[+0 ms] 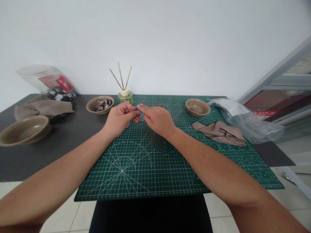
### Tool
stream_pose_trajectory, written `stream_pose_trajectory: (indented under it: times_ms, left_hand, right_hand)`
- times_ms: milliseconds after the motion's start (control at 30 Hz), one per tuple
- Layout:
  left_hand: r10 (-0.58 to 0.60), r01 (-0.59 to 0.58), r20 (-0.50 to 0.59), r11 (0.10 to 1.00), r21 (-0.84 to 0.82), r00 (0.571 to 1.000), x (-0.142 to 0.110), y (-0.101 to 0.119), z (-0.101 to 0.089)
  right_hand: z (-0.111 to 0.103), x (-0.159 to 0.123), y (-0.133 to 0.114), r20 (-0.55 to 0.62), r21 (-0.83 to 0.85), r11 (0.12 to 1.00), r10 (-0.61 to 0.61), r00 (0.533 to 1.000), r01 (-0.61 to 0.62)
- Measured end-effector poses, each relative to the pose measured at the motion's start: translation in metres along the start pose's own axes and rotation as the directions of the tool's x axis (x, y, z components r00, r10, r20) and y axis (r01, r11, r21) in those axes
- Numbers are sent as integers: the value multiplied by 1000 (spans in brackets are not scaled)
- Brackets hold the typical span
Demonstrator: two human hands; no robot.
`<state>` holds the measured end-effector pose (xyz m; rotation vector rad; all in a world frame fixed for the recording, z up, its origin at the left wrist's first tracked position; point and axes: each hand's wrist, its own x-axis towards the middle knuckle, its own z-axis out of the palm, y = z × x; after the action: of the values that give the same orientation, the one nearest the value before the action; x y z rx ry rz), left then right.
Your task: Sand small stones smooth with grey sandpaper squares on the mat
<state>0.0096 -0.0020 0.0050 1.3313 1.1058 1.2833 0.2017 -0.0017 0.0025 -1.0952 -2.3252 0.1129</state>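
Above the green cutting mat (136,181), my left hand (120,119) and my right hand (157,119) meet at the fingertips. Between them is a small grey-blue piece (141,117), mostly covered by fingers, so its kind cannot be made out. My left thumb and fingers pinch it from one side. My right fingers lie close together and press it from the other. Just beyond my left hand, a brown bowl (89,105) holds several small round discs (102,105). A glass reed diffuser (125,94) with wooden sticks stands behind the hands.
At the right are a brown bowl (198,111), a crumpled brown cloth (221,132) and a clear plastic bag (252,124). The left side of the dark table (70,149) bears another bowl (36,129), a brown cloth (48,106) and a clear bag of dark and light pieces (60,92).
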Motion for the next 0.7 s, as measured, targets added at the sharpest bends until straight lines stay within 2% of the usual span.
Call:
stream_pose_trajectory:
  times_ms: [100,233,367,500,700]
  left_hand:
    - [33,-33,-2,999,-2,999,4,-3,-3]
    - [63,-63,16,998,-24,998,9,-8,-7]
    - [71,-68,64,997,-48,995,10,-12,-6]
    - [61,-62,106,998,5,993,9,-13,-8]
    - [35,-38,124,999,23,992,9,-11,-9]
  right_hand:
    - [-2,-1,-2,2,-8,997,79,997,-79]
    - [-8,-1,-9,69,-48,987,154,986,-151]
    - [-11,-2,-15,103,-56,991,126,987,-120]
    - [-10,-3,-16,107,-66,994,90,990,-84]
    - [-9,-2,-15,135,-67,994,91,987,-83]
